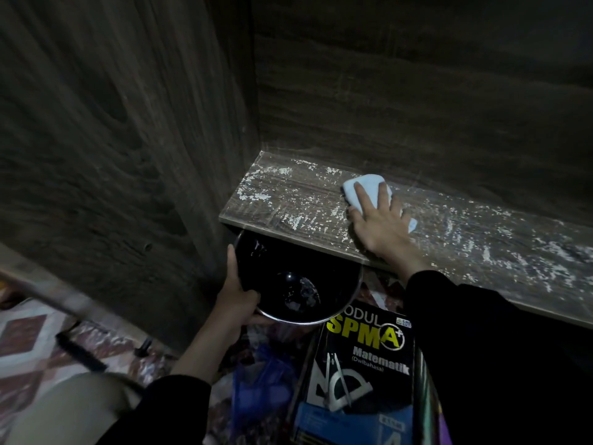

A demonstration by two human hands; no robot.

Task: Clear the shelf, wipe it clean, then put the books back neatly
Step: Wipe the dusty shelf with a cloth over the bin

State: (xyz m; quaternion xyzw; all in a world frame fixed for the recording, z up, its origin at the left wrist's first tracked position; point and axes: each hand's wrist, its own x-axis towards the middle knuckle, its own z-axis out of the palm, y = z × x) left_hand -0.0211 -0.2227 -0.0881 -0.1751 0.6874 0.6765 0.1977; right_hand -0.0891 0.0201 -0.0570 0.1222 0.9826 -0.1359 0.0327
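Currently shelf is bare of books, a dark wood board speckled with white flecks. Right hand lies flat on a pale folded cloth, fingers straight and spread, pressing it onto the board near the back wall. Left hand grips the rim of a black bowl, thumb over the edge, just under the shelf's front lip. Book lies below, its top edge under the bowl; the cover reads "ODUL SPM A+", "Matematik (Dwibahasa)". Patterned rug at left with a dark brush on it.
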